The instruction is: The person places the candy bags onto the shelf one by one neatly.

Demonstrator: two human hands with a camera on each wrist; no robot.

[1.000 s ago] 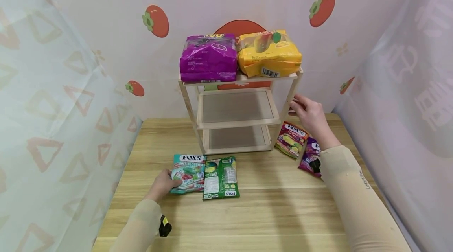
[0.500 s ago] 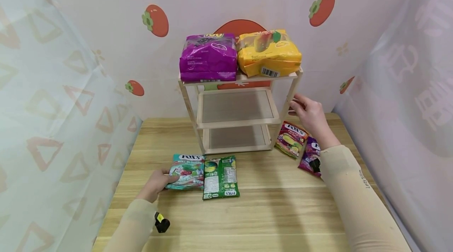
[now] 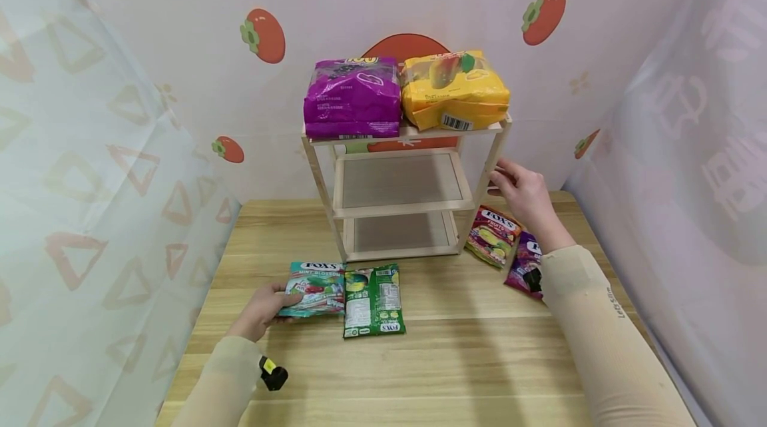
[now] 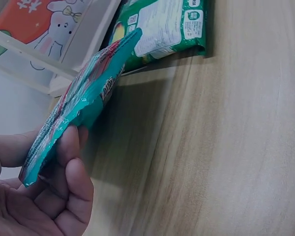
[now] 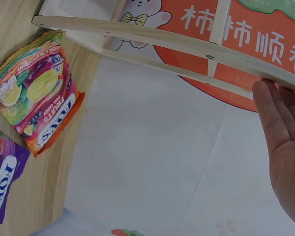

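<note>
My left hand (image 3: pixel 261 309) pinches the lower left edge of a teal Fox's mint blossom candy bag (image 3: pixel 316 290). In the left wrist view the bag (image 4: pixel 88 101) is lifted and tilted edge-on, thumb on one face and curled fingers on the other. A green Fox's candy bag (image 3: pixel 374 300) lies back side up just right of it. My right hand (image 3: pixel 524 194) is at the right post of a small wooden shelf rack (image 3: pixel 403 209). In the right wrist view its fairly straight fingers (image 5: pixel 274 113) touch that post (image 5: pixel 187 44); the thumb is hidden.
On the rack's top sit a purple bag (image 3: pixel 353 100) and a yellow bag (image 3: pixel 455 90). Right of the rack, a red Fox's fruits bag (image 3: pixel 494 236) and a purple Fox's bag (image 3: pixel 525 266) lie on the wooden table (image 3: pixel 431 374). Printed cloth walls (image 3: pixel 383 0) surround the table.
My left hand has drawn slightly left and toward the back with the teal bag, whose near edge has risen and tilted. My right hand stays at the rack post.
</note>
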